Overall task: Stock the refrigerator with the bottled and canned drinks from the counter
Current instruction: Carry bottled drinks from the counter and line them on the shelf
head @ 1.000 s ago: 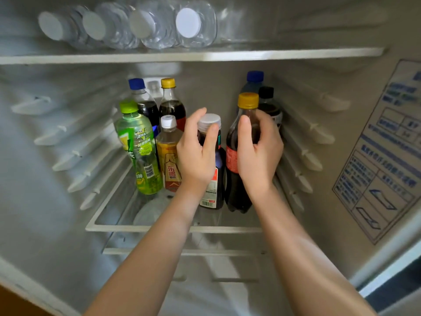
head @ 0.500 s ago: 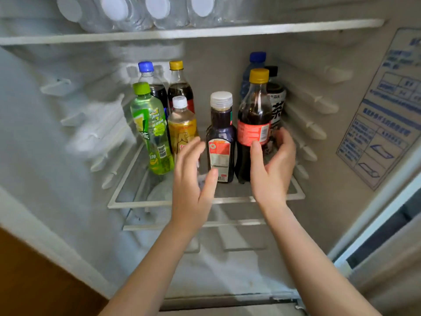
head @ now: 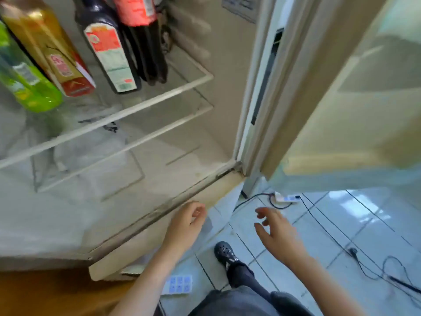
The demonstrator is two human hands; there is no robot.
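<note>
Head view is filled at the left by the open refrigerator point(head: 223, 87), and the task is judged to be well under way. Four bottles are counted standing on its glass shelf point(head: 159, 94), and none is in a hand. From the left, one green tea bottle point(head: 25, 87) is cut by the frame edge and one amber tea bottle point(head: 45, 49) is set just beside it. One dark bottle with a white-and-red label point(head: 109, 53) is placed a little apart, and one cola bottle point(head: 141, 30) with a red label is close against it; whether the two touch cannot be told. A further dark shape behind the cola bottle is too hidden to be counted. No cans are seen. Bare glass is shown in front of the row, so room for more is judged to be left. Two hands are counted, both below the opening. The left hand point(head: 186, 222) is held before the cabinet's lower front edge with fingers loosely curled round nothing. The right hand point(head: 278, 233) is held over the tiled floor point(head: 364, 236) with fingers spread and relaxed, likewise holding nothing. The counter is not shown, so the number of drinks left cannot be told; another trip to it is judged to be the next step. At the right, one refrigerator door point(head: 341, 99) is seen standing open, and one power strip point(head: 286, 198) is seen lying on the tiles.
</note>
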